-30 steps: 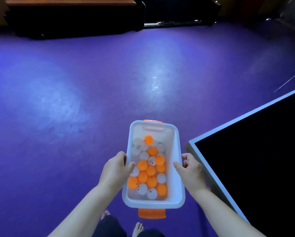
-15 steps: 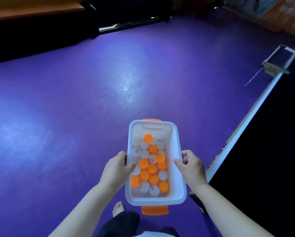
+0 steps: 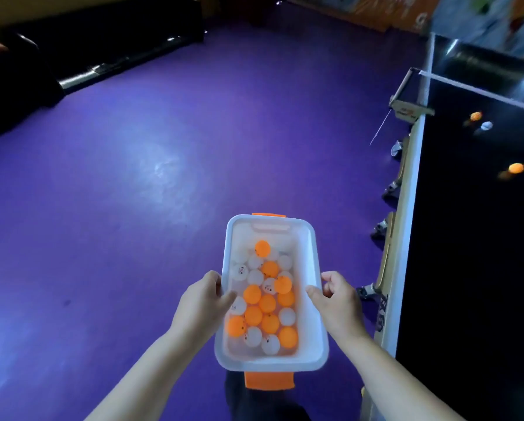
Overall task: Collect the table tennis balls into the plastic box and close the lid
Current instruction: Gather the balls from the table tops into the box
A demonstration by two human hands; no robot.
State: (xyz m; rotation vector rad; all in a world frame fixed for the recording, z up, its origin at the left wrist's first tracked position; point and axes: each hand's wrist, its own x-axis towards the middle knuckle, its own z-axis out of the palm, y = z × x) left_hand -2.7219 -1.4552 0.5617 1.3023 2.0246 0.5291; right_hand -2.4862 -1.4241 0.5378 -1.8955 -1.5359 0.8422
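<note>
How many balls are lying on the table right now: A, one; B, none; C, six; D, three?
D: a far orange ball, a white ball and a near orange ball lie on the dark table, outside the box.
</note>
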